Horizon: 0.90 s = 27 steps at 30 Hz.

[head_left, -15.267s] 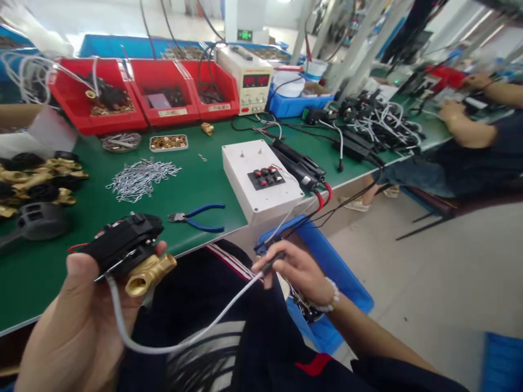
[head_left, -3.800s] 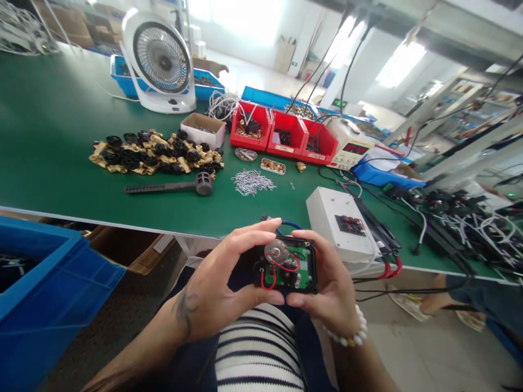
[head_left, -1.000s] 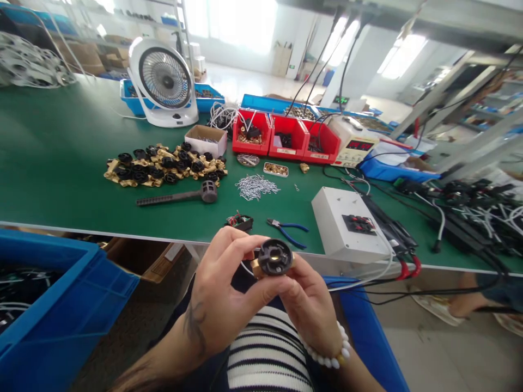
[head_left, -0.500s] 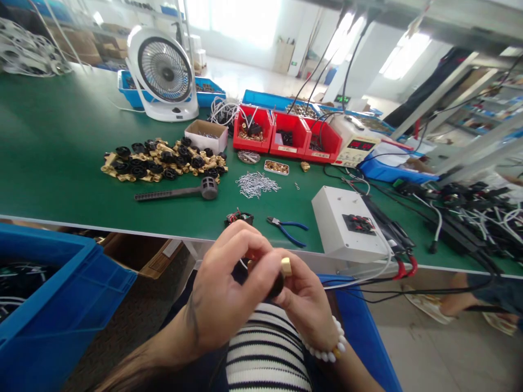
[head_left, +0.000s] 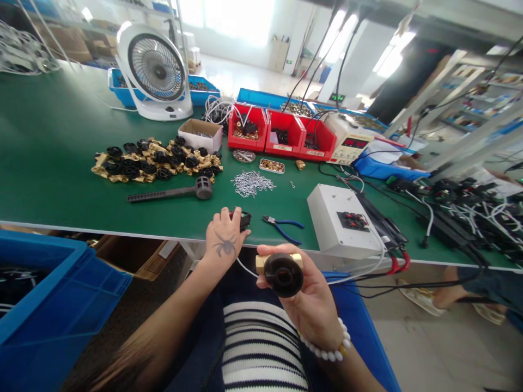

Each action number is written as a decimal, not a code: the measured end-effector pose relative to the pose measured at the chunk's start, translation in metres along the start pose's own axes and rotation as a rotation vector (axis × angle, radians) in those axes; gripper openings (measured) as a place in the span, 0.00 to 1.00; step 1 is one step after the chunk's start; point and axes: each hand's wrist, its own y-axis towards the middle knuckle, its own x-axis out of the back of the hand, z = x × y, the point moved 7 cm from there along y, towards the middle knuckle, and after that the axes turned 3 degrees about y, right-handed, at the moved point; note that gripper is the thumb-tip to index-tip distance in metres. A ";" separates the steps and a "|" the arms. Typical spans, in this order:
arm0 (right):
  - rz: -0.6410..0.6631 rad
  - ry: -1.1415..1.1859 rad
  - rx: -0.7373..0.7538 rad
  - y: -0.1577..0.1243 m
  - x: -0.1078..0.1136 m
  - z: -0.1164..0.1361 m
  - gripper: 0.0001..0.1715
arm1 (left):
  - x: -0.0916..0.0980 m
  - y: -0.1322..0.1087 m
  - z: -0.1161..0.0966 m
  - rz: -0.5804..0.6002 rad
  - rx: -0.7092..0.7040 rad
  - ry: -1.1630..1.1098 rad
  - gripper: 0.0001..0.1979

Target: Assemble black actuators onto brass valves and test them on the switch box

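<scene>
In my right hand (head_left: 316,299) is a brass fitting (head_left: 261,263) with a round black cap (head_left: 284,276) on it, the cap's hollow face turned toward me. My left hand (head_left: 224,237) reaches to the table's near edge, its fingers and thumb closed around a small black part with red wires (head_left: 244,220). The hand covers much of that part. A white cable (head_left: 245,268) hangs below the edge near it. Blue-handled cutting pliers (head_left: 284,223) lie just to the right of the black part.
Behind lie a pile of brass fittings with black caps (head_left: 155,159), a grey mallet-shaped tool (head_left: 175,192) and small metal pins (head_left: 252,183). A white switch box (head_left: 341,220) stands right. Red bins (head_left: 247,142), a fan (head_left: 157,71) and a power supply (head_left: 347,144) stand farther back.
My left hand has left the brass fitting and moved forward to the black wired part on the table. My right hand keeps the fitting, whose black cap now faces me.
</scene>
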 end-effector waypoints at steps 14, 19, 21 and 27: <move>-0.081 0.036 -0.263 0.000 0.001 -0.026 0.24 | 0.045 -0.030 -0.016 0.145 0.079 -1.308 0.30; -0.110 -0.013 -0.207 -0.002 0.003 -0.025 0.23 | 0.062 -0.051 -0.026 -0.052 -0.107 -1.130 0.23; -0.122 -0.021 -0.198 -0.002 0.003 -0.022 0.23 | 0.066 -0.057 -0.030 -0.122 -0.179 -1.069 0.22; -0.071 0.116 -0.251 -0.004 -0.006 -0.018 0.21 | 0.081 -0.070 -0.044 -0.227 -0.356 -0.894 0.20</move>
